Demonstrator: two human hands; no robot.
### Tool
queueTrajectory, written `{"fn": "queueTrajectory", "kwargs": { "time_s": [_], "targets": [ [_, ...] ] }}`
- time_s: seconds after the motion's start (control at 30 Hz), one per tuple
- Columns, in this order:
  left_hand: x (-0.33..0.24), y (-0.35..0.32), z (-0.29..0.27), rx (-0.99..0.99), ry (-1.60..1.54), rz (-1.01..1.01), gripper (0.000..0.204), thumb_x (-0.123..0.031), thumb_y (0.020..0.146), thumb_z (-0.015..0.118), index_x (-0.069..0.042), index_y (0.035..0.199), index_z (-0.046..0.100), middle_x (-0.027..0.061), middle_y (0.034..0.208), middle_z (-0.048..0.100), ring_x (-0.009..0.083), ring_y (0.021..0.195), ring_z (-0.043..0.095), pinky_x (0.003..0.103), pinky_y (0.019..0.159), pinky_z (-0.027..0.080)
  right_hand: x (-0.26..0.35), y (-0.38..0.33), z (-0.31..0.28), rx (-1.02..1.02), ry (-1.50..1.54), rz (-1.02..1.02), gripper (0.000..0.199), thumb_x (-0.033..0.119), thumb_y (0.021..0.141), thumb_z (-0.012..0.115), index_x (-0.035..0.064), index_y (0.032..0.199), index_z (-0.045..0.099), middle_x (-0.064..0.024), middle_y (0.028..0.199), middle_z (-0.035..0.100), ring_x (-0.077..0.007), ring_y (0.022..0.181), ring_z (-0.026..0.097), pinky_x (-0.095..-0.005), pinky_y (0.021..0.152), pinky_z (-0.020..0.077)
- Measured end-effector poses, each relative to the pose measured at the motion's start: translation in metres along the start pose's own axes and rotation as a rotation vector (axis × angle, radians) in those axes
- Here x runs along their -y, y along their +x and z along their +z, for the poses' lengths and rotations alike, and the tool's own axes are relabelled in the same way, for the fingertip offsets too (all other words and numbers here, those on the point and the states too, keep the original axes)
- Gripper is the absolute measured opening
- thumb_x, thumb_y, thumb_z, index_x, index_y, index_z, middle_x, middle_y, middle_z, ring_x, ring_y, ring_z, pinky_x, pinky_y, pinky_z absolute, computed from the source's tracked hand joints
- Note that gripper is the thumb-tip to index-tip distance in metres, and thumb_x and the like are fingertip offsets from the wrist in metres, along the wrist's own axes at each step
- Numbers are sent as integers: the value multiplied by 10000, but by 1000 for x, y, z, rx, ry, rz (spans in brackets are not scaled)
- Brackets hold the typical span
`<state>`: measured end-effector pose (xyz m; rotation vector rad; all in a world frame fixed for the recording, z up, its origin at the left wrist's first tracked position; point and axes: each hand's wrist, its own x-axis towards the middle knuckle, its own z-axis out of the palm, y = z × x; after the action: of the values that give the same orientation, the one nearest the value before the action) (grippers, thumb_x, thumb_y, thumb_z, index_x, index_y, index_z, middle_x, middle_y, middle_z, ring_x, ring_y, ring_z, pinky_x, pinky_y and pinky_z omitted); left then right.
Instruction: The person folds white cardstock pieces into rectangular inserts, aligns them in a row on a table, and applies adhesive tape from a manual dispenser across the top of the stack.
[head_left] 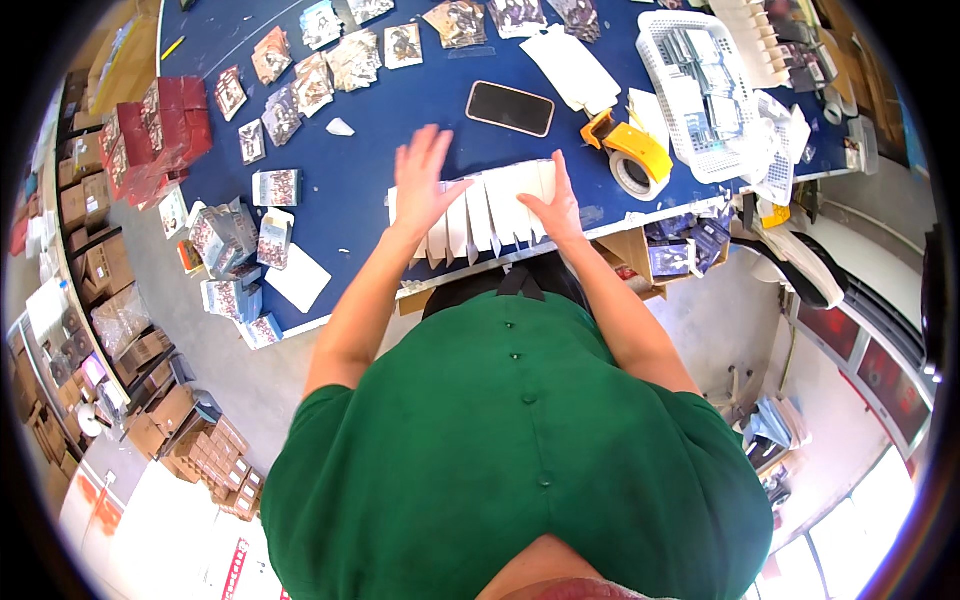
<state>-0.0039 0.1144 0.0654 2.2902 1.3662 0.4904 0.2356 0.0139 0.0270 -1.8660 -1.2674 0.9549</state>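
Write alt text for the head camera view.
Seen from above, a person in a green shirt presses the left hand and right hand on a fanned row of white flat cartons on a blue table, near a phone and tape dispenser.

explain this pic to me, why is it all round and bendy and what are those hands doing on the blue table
This is one picture from a wide fisheye camera worn on a person's head, looking down, so straight edges bend near the rim. The green shirt at the bottom is the wearer's own body, and the two bare arms are theirs.

On the blue table, the left hand and right hand lie flat with open fingers on a row of overlapping white flat cardboard pieces at the near edge. Neither hand grips anything.

Behind them lie a dark phone, a yellow tape dispenser and a white plastic basket. Small picture cards are spread across the far left, and red boxes sit at the left edge.
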Motion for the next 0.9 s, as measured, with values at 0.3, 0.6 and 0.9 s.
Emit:
{"fn": "queueTrajectory", "kwargs": {
  "time_s": [0.3,0.6,0.9],
  "targets": [
    [35,-100,21,-155,-569,-580,952,-335,855,746,0,1543,179,280,1502,369,369,1384,405,387,1129,331,-10,-2,9,52,-21,297,1003,381,763,805,24,1512,241,-260,1398,488,-391,1220,556,-421,1026,447],
    [9,-94,24,-157,-559,-763,786,-425,907,658,32,1468,352,287,1334,549,389,1284,506,425,1056,405,-19,-16,28,-36,63,291,908,373,816,770,-20,1463,271,-261,1387,434,-392,1277,455,-449,1059,390],
    [-30,-89,40,-114,156,-846,1067,-641,892,561,141,1491,150,334,1570,133,443,1473,146,560,1176,152,-24,2,13,207,-157,324,996,498,774,771,-65,1431,278,-297,1372,413,-434,1291,414,-486,1075,364]
  ]
}}
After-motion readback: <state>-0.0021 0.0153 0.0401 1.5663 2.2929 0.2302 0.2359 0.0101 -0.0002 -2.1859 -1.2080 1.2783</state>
